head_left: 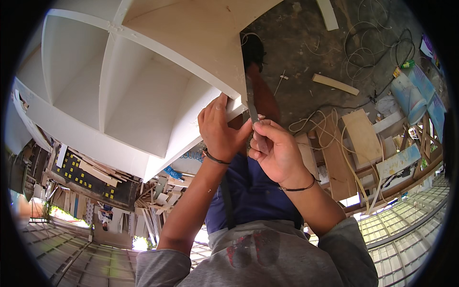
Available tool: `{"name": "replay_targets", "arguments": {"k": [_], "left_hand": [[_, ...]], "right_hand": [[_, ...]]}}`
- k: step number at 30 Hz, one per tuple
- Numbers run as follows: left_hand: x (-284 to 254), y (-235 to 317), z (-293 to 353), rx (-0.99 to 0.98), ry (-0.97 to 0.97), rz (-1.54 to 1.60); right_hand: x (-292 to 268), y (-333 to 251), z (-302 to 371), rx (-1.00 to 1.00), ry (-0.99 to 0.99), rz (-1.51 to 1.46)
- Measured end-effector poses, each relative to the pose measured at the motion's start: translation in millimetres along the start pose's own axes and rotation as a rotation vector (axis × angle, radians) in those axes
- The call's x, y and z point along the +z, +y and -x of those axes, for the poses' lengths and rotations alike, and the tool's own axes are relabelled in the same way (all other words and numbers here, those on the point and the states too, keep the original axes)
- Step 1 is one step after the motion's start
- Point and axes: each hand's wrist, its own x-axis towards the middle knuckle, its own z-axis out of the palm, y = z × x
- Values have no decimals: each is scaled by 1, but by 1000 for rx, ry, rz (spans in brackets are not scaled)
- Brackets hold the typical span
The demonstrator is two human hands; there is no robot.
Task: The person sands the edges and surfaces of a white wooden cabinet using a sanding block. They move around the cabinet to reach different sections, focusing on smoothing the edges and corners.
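Note:
A large white cabinet with open compartments fills the upper left. My left hand rests on its near right corner, fingers curled over the panel edge and fingertips partly hidden behind it. The left thumb stretches right, toward the tool in my other hand. My right hand pinches a narrow flat grey blade between thumb and fingers. The blade's far end lies against the cabinet's corner edge; its exact kind I cannot tell, and my fingers cover part of it.
Loose wood strips and tangled cables lie on the dark floor at the right. Boards and a blue-white bucket stand at the far right. Wood scraps and a blue coiled hose are below the cabinet. My leg is beside its corner.

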Motion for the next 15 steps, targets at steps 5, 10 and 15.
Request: {"name": "replay_targets", "arguments": {"k": [5, 10, 15], "left_hand": [[-2, 1, -1, -1, -13, 0], [1, -2, 0, 35, 25, -31], [-3, 2, -1, 23, 7, -7]], "right_hand": [[-4, -2, -2, 23, -57, 9], [-2, -1, -4, 17, -70, 29], [3, 1, 4, 12, -30, 12]]}}
